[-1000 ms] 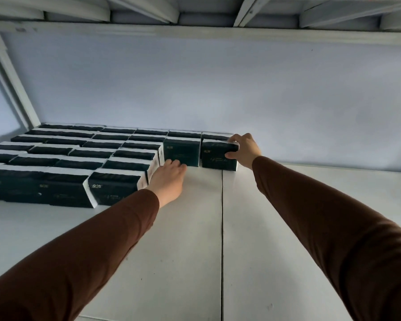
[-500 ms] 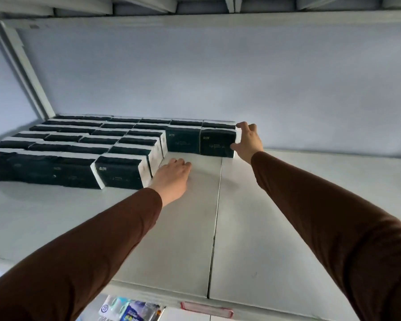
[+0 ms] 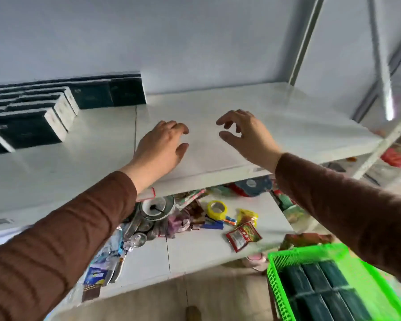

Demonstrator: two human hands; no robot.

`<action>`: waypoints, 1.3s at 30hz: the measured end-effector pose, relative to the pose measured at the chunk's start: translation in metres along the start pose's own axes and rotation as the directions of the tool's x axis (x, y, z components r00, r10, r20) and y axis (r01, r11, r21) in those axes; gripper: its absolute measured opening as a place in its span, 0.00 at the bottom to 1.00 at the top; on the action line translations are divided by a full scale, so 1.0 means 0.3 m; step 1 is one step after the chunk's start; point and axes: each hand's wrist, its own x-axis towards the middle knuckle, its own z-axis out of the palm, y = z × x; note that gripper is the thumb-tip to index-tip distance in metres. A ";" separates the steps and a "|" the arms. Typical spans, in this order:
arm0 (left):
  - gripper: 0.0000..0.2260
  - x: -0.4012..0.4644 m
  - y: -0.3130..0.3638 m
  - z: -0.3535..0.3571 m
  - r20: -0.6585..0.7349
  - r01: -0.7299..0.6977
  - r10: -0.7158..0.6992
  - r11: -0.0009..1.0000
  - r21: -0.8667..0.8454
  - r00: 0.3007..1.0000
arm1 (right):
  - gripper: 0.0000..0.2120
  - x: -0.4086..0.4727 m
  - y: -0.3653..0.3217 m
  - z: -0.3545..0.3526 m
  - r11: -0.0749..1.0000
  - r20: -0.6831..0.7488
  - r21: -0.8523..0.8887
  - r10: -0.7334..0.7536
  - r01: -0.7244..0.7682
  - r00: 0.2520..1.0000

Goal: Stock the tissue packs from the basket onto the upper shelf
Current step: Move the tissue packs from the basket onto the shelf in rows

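No legible text: marks on the tissue packs (image 3: 92, 97) and lower-shelf snack packets (image 3: 243, 235) are too blurred.

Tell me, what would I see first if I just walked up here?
The bright green basket at lower right, with dark tissue packs inside. Two empty hands, left hand and right hand, hang over the white upper shelf. Rows of dark packs fill its left end.
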 end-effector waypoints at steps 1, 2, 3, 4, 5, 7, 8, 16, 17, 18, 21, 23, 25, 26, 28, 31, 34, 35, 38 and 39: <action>0.13 -0.024 0.082 0.012 -0.016 -0.041 0.041 0.999 -0.031 0.999 | 0.10 -0.096 0.010 -0.053 1.000 -0.017 -0.003 0.020 -0.020 1.000; 0.13 -0.048 0.161 0.025 -0.030 -0.084 0.083 0.995 -0.057 0.996 | 0.10 -0.184 0.021 -0.104 0.999 -0.025 -0.012 0.043 -0.043 0.999; 0.13 -0.073 0.259 0.049 -0.047 -0.126 0.122 0.988 -0.085 0.991 | 0.10 -0.283 0.046 -0.164 0.997 -0.031 -0.035 0.071 -0.072 0.997; 0.12 -0.090 0.329 0.066 -0.068 -0.157 0.150 0.982 -0.103 0.986 | 0.10 -0.354 0.066 -0.201 0.994 -0.044 -0.057 0.089 -0.092 0.995; 0.12 -0.105 0.387 0.082 -0.080 -0.186 0.177 0.976 -0.115 0.981 | 0.10 -0.412 0.088 -0.223 0.991 -0.050 -0.073 0.113 -0.116 0.992; 0.13 -0.153 0.565 0.163 -0.067 -0.258 0.250 0.948 -0.186 0.966 | 0.11 -0.596 0.165 -0.293 0.972 -0.021 -0.114 0.206 -0.207 0.978; 0.14 -0.181 0.654 0.213 -0.030 -0.275 0.276 0.935 -0.222 0.961 | 0.11 -0.693 0.212 -0.320 0.959 -0.004 -0.136 0.251 -0.249 0.968; 0.14 -0.359 1.200 0.733 0.352 -0.191 0.325 0.911 -0.364 0.878 | 0.14 -1.351 0.643 -0.386 0.831 0.192 -0.213 0.552 -0.515 0.812; 0.15 -0.376 1.252 0.815 0.420 -0.155 0.311 0.918 -0.365 0.852 | 0.15 -1.415 0.710 -0.374 0.801 0.221 -0.216 0.597 -0.558 0.771; 0.15 -0.394 1.298 0.902 0.487 -0.119 0.294 0.927 -0.357 0.822 | 0.15 -1.477 0.775 -0.360 0.769 0.257 -0.227 0.639 -0.598 0.725; 0.17 -0.460 1.410 1.173 0.658 -0.060 0.240 0.957 -0.285 0.714 | 0.17 -1.660 0.968 -0.286 0.664 0.346 -0.282 0.744 -0.693 0.572; 0.18 -0.508 1.453 1.343 0.741 -0.024 0.190 0.973 -0.229 0.644 | 0.18 -1.773 1.076 -0.215 0.590 0.394 -0.316 0.794 -0.743 0.463; 0.19 -0.548 1.478 1.501 0.792 0.018 0.131 0.984 -0.176 0.596 | 0.20 -1.873 1.167 -0.130 0.522 0.438 -0.341 0.824 -0.782 0.359; 0.20 -0.566 1.485 1.577 0.808 0.037 0.108 0.987 -0.159 0.579 | 0.21 -1.917 1.208 -0.082 0.502 0.463 -0.358 0.828 -0.787 0.317; 0.20 -0.596 1.498 1.724 0.834 0.054 0.079 0.990 -0.130 0.546 | 0.24 -1.996 1.274 0.013 0.449 0.497 -0.406 0.840 -0.796 0.221; 0.22 -0.626 1.510 1.942 0.850 0.067 0.035 0.994 -0.082 0.526 | 0.25 -2.102 1.355 0.165 0.374 0.516 -0.472 0.852 -0.799 0.094; 0.25 -0.645 1.517 2.143 0.850 0.082 -0.021 0.996 -0.026 0.526 | 0.25 -2.194 1.415 0.331 0.289 0.508 -0.523 0.861 -0.802 -0.021; 0.26 -0.654 1.520 2.203 0.853 0.082 -0.037 0.997 -0.007 0.520 | 0.25 -2.221 1.428 0.382 0.250 0.496 -0.542 0.866 -0.802 -0.066; 0.32 -0.688 1.533 2.339 0.866 0.065 -0.053 0.998 0.024 0.497 | 0.25 -2.288 1.455 0.506 0.149 0.424 -0.577 0.895 -0.803 -0.139; 0.34 -0.702 1.535 2.372 0.859 0.053 -0.050 0.998 0.026 0.509 | 0.23 -2.303 1.464 0.536 0.137 0.388 -0.579 0.913 -0.804 -0.124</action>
